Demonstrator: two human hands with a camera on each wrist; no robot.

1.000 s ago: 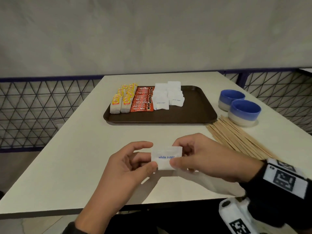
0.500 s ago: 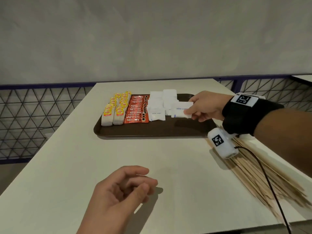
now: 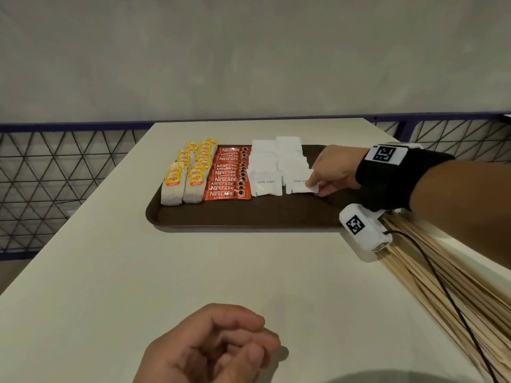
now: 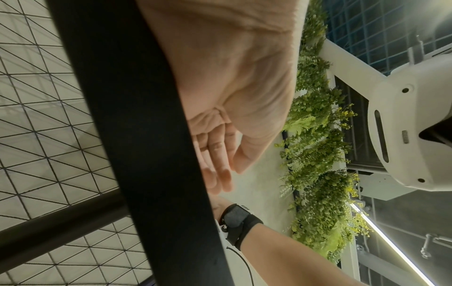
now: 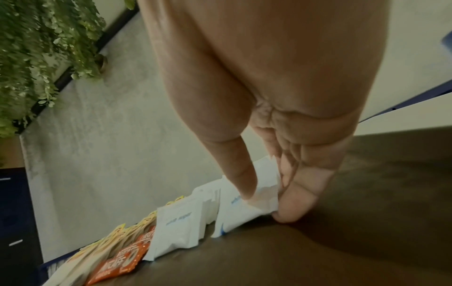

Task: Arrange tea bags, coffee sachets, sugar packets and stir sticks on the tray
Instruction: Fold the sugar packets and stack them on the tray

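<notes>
Most of the task looked done. On the tray (image 3: 249,217) two rows of tea bags (image 3: 184,175) stood at its left end, a row of coffee sachets (image 3: 228,174) lay just beside them, and the sugar packets (image 3: 265,167) made two rows next to the sachets. The right hand (image 3: 331,170) pinched one packet (image 3: 300,186) by its right end, between thumb and fingers, at the near end of the right sugar row. The packet touched the tray, but it was not yet released. The right part of the tray was bare. The stir sticks (image 3: 448,277) lay in a bundle on the table (image 3: 110,272), near its right edge and off the tray, so I judged that this was the main step left. No other loose packets showed on the table.

The left hand (image 3: 213,344) hovered near the near edge of the table, with fingers loosely curled and holding nothing.

The head view showed the whole layout and the sticks. The right wrist view did not show the sticks, but it showed the pinch from close: the thumb (image 5: 240,174) on top of the packet and the fingers under its end. The left wrist view showed only the empty palm (image 4: 244,92), a railing and some plants, and nothing of the tray.
</notes>
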